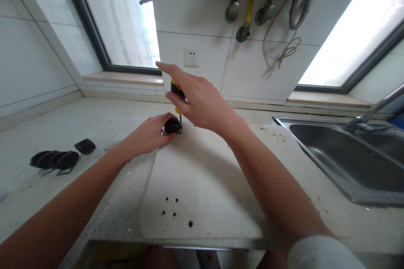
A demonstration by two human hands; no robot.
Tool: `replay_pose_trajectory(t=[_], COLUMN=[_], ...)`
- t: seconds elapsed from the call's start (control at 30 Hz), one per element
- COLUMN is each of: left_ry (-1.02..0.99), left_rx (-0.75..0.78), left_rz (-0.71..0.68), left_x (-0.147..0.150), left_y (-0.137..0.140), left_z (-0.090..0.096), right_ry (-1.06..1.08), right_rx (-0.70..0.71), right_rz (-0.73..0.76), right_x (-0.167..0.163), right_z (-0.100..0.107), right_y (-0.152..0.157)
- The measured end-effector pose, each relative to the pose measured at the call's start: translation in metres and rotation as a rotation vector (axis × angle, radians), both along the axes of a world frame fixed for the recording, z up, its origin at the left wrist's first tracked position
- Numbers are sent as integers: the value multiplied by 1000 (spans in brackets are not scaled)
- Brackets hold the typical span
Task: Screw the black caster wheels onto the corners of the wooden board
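Observation:
My left hand (153, 133) is closed on a black caster (172, 125), pressing it against the far left corner of a white board (195, 176). Above the caster, my right hand (202, 98) has the yellow and black handle of a screwdriver (177, 89) between thumb and fingers, with some fingers stretched out past it. The screwdriver stands nearly upright, its metal shaft running down to the caster's plate. Its tip is too small to make out. Groups of small holes mark the board's other corners.
Several more black casters (55, 159) lie on the speckled countertop (116, 197) at left. A steel sink (334, 155) with a faucet (362, 122) is at right. The tiled wall behind carries a socket (191, 57), hoses and a yellow pipe (251, 0).

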State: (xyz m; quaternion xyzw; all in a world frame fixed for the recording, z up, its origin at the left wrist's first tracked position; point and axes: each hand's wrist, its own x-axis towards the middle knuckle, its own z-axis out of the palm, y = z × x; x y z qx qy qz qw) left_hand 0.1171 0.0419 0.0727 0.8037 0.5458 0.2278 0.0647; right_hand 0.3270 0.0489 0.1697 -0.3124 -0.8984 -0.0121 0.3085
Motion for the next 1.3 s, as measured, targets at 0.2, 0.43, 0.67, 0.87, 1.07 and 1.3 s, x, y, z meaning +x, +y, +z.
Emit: replay_pose_trajectory(t=[0.2, 0.43, 0.67, 0.87, 1.07, 1.3], left_ry=[-2, -6, -10, 17, 17, 1], left_rx=[-10, -15, -14, -36, -54, -26], left_rz=[0, 2, -3, 31, 37, 37], left_x=[1, 1, 1, 2, 0, -3], left_y=[-2, -1, -1, -2, -2, 0], left_z=[3, 1, 1, 4, 8, 4], right_ry=[-27, -48, -45, -51, -78, -91], right_rx=[17, -6, -9, 22, 28, 33], right_rz=[-4, -52, -65, -124, -138, -163], right_x=[7, 8, 10, 5, 5, 4], right_z=[6, 8, 5, 3, 6, 7], right_y=[-3, -7, -4, -4, -7, -10])
